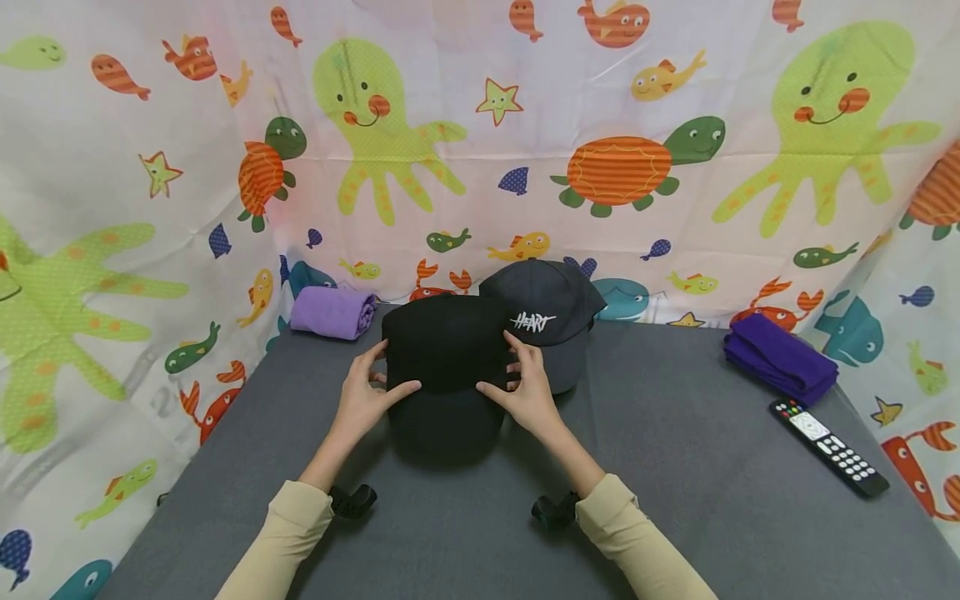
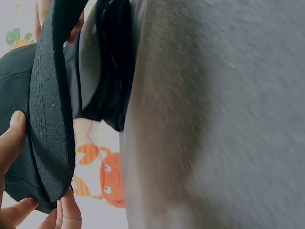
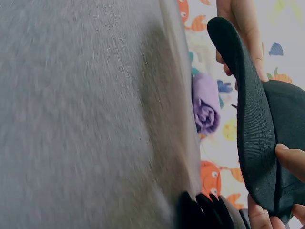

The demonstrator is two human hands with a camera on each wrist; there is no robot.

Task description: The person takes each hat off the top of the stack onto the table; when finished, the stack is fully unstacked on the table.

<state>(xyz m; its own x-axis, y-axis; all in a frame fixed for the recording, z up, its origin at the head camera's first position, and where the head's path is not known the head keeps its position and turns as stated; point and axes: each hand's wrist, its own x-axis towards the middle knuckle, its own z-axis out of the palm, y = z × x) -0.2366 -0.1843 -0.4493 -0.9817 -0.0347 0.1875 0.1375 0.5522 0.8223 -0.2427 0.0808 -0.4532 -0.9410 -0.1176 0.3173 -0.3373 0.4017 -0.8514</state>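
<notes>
Both hands hold a plain black cap (image 1: 446, 342) at its sides, brim toward me. My left hand (image 1: 365, 396) grips its left side, thumb on the front where crown meets brim. On the other side my right hand (image 1: 528, 387) pinches it the same way. The wrist views show the cap's curved brim (image 2: 51, 119) raised off the grey table, with fingertips at its corner. Right behind stands a dark navy cap (image 1: 551, 292) with white "HEART" lettering, partly hidden by the black cap and right hand. Several dark layered brims (image 3: 205, 210) show there in the right wrist view.
A rolled lilac cloth (image 1: 332, 312) lies at the table's back left. At the right are a folded dark purple cloth (image 1: 780, 358) and a black remote control (image 1: 828, 448). A sea-animal curtain (image 1: 480, 192) encloses the grey table (image 1: 450, 542).
</notes>
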